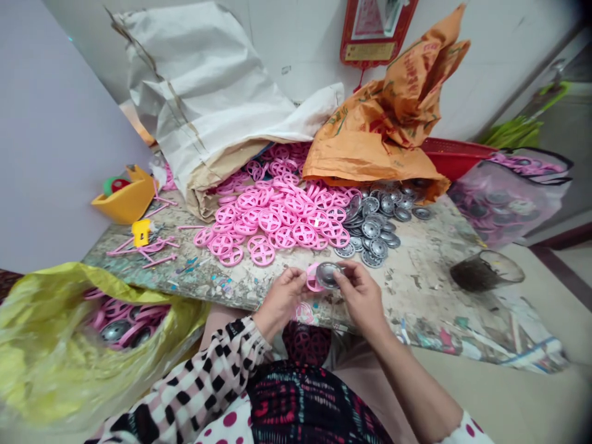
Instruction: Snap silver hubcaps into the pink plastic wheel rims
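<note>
Head view: left hand (280,302) clamped on a pink wheel (313,285), right hand (361,296) clamped on a silver disc (329,275), the two pieces pressed together just over the surface (416,277) edge. Risk: if the fingers slip or the disc sits misaligned, it could fall into the lap or onto the floor. A sleeve catching the loose pink pile (277,219) or silver pile (370,231) could scatter pieces. Surface is a stained, chipped slab, with pink sticks (141,250) and a yellow holder (127,197) at left, and a glass cup (485,271) on its side at right. White sack (208,105) and orange sack (388,123) sit behind, a yellow bag (60,345) at left, a red basket (453,157) and clear bag (509,197) at right, against a pale wall (55,123).
</note>
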Motion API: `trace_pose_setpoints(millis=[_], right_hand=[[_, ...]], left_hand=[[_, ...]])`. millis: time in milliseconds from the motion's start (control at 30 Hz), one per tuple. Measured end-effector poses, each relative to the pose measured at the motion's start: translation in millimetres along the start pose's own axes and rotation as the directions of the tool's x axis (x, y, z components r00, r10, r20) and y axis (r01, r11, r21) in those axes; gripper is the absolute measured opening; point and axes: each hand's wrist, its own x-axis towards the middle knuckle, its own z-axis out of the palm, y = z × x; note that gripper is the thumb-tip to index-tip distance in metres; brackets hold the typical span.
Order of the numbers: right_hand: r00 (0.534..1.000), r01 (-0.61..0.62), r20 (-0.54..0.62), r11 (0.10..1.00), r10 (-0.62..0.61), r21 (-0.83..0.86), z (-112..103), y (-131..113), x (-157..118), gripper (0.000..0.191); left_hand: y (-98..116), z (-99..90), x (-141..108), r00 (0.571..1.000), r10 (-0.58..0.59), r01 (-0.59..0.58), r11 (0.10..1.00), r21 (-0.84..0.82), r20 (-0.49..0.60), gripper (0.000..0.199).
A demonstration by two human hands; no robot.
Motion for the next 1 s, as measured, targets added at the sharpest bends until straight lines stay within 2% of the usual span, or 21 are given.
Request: trace_pose_setpoints(millis=[67,133,200,300,400,467,600,667,733,800,900,967,1000], right_hand=[[0.998,0.069,0.006,0.996,-0.069,-0.064,11,-8,-12,0.025],[0.987,0.162,0.006,0.972,-0.163,-0.168,17,-12,-20,0.023],[0.983,0.182,0.005,0.962,-0.185,-0.202,17,-12,-24,0.026],[0.992,0.098,0.089,0.985,-0.087,-0.139,10,-12,-23,0.032],[0.973,-0.019,0.227,0.997,0.035,-0.073,6,-12,-22,0.027],[0.970,-0.077,0.227,0.996,0.085,-0.043,8,-10,-24,0.023],[0.978,-0.142,0.156,0.989,0.135,0.032,16,1,-29,0.022],[0.968,-0.175,0.191,0.982,0.160,0.067,15,8,-31,0.025],[0.948,-0.194,0.269,0.979,0.170,0.068,11,12,-34,0.025],[0.917,-0.168,0.371,0.985,0.148,0.023,3,12,-40,0.023],[0.847,-0.028,0.527,0.995,0.073,-0.093,-7,6,-52,0.021],[0.815,0.087,0.579,0.978,0.039,-0.189,-11,4,-55,0.024],[0.814,0.134,0.579,0.962,0.030,-0.238,-14,4,-52,0.027]], left_hand=[[2,8.3,-5,0.992,-0.121,0.127,0.973,-0.192,0.042,0.035],[4,12.3,-10,0.986,-0.158,0.167,0.960,-0.227,0.058,0.037],[5,13.2,-14,0.986,-0.161,0.168,0.966,-0.197,0.049,0.035],[7,13.6,-18,0.986,-0.164,0.165,0.973,-0.161,0.018,0.035],[5,15.3,-19,0.989,-0.146,0.145,0.983,-0.109,-0.007,0.037],[2,16.3,-19,0.990,-0.138,0.136,0.988,-0.072,-0.018,0.037],[-4,14.4,-19,0.987,-0.152,0.153,0.988,0.001,-0.045,0.036],[-3,11.5,-19,0.989,-0.146,0.148,0.985,0.087,-0.030,0.032],[1,7.6,-19,0.997,-0.081,0.082,0.977,0.195,-0.013,0.029],[6,2.6,-16,1.000,-0.003,0.001,0.963,0.271,0.005,0.034],[9,-5.9,-10,0.999,0.031,-0.037,0.951,0.307,0.022,0.037],[6,-11.1,-5,0.999,0.049,-0.051,0.941,0.335,0.013,0.033],[3,-13.4,-2,0.998,0.066,-0.064,0.931,0.359,0.006,0.032]])
